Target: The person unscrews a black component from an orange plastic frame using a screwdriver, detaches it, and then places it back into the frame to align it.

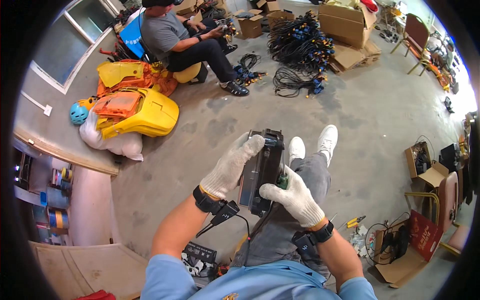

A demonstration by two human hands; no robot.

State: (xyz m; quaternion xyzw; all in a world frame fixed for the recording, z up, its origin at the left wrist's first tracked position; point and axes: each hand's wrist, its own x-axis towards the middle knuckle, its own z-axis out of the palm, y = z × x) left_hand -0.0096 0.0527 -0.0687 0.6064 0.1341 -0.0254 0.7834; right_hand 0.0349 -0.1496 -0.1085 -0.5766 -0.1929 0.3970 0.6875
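A black rectangular box-shaped device (pixel 266 172) is held up over my lap, tilted on its side. My left hand (pixel 230 165), in a white knitted glove, is closed around its left side with the thumb near the far end. My right hand (pixel 297 202), gloved the same way, grips a screwdriver (pixel 283 180) by its green handle. The thin shaft runs along the device's right side; where the tip ends is hard to make out. My right thumb rests against the near part of the device.
A seated person (pixel 170 37) handles something at the far left, beside yellow and orange plastic panels (pixel 155 112). Bundled black cables (pixel 300 45) lie on the floor ahead. To the right are an open cardboard box (pixel 395 250), yellow-handled pliers (pixel 356 221) and chairs (pixel 417 37).
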